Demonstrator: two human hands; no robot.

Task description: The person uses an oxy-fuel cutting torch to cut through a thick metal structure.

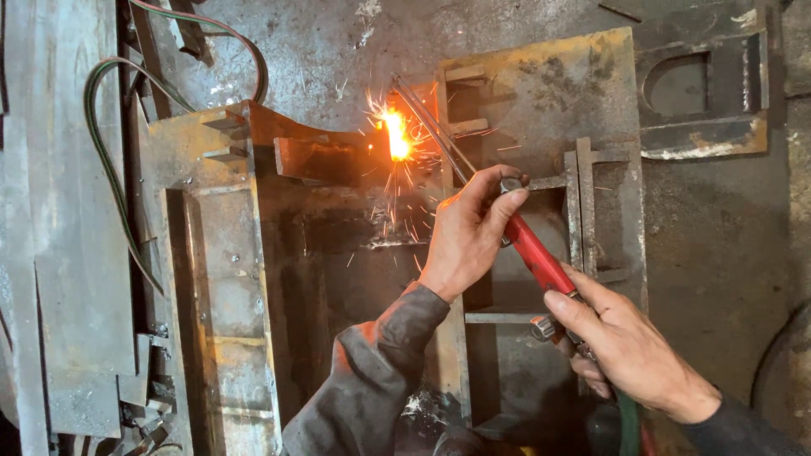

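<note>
Here, a rusty steel frame (220, 253), its lower part cut off; across it, a red-handled cutting torch (532, 249), left hand (465, 232) fingers curled around the tubes, right hand (625, 342) wrapped on the rear grip, tip lost in sparks (397, 135).

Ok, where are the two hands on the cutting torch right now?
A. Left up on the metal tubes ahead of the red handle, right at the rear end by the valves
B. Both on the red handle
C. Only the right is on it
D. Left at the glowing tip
A: the left hand grips the cutting torch where its tubes leave the red handle, the right hand holds the rear end by the knob, and the flame burns well ahead of both.
</note>
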